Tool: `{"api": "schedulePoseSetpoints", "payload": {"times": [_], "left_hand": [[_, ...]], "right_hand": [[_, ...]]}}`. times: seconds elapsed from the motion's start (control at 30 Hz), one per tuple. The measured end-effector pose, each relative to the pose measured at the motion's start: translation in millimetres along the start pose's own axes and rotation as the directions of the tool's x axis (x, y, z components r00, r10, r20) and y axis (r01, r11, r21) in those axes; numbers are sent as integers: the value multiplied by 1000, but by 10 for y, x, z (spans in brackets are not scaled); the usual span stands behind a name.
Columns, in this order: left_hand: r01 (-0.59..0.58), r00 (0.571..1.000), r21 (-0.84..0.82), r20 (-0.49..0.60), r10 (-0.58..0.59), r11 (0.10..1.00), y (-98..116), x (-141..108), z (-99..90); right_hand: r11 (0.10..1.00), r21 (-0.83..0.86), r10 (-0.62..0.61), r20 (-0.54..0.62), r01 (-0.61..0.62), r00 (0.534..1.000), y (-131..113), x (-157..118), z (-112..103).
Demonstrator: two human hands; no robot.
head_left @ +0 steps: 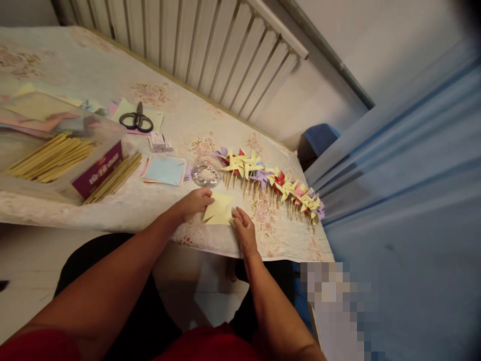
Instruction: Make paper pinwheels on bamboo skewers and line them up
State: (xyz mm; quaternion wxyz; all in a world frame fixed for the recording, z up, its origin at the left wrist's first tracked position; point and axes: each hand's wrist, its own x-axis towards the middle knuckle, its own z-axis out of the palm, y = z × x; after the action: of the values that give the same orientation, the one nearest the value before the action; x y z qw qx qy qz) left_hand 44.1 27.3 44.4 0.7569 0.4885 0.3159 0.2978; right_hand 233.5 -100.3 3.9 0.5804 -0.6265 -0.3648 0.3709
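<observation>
Head view: the slit yellow paper (220, 209) sits at five o'clock from the clear dish (206, 185), your left hand (194, 202) pinching its ten-o'clock edge, your right hand (245, 231) at three o'clock, its grip unclear, so press lightly, leaving the cut corners uncreased.

Your sheet (221, 208): smooth, matt paper. Your pinwheels (262, 176): paper too, matt. Sticks (52, 159): bare wood, dull. Dish (206, 161): clear, glossy; plastic or glass, you can't tell which. Bits (212, 177) in it: shiny, metallic. Tub (107, 129): translucent plastic, smooth. Scissors (139, 122): handles plastic-looking, faint sheen. Cover (287, 243): matt, cloth-like. Curtain (394, 200): soft cloth.
</observation>
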Motion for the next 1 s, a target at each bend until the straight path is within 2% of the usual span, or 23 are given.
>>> {"api": "schedulePoseSetpoints", "payload": {"times": [0.13, 0.33, 0.47, 0.57, 0.77, 0.83, 1.0], "left_hand": [[27, 1000, -154, 7, -26, 988, 31, 47, 87], [22, 999, -184, 27, -17, 983, -14, 147, 184], [50, 999, -178, 8, -49, 983, -97, 216, 247], [110, 994, -155, 0, -111, 982, -125, 232, 264], [228, 966, -161, 159, -203, 960, -120, 190, 265], [265, 956, -172, 178, -234, 949, -133, 182, 272], [259, 965, -179, 92, -246, 949, -181, 202, 261]], "right_hand": [[988, 138, 75, -20, -71, 997, -39, 57, 18], [943, 302, 143, 16, -141, 990, -107, 90, 27], [946, 295, 130, 36, -135, 991, -134, 78, 59], [949, 294, 120, 5, -116, 993, -110, 71, 69], [949, 300, 113, -24, -100, 993, -40, 72, 66], [950, 298, 110, -32, -96, 993, -35, 71, 73], [944, 323, 96, -64, -71, 993, -28, 66, 79]]}}
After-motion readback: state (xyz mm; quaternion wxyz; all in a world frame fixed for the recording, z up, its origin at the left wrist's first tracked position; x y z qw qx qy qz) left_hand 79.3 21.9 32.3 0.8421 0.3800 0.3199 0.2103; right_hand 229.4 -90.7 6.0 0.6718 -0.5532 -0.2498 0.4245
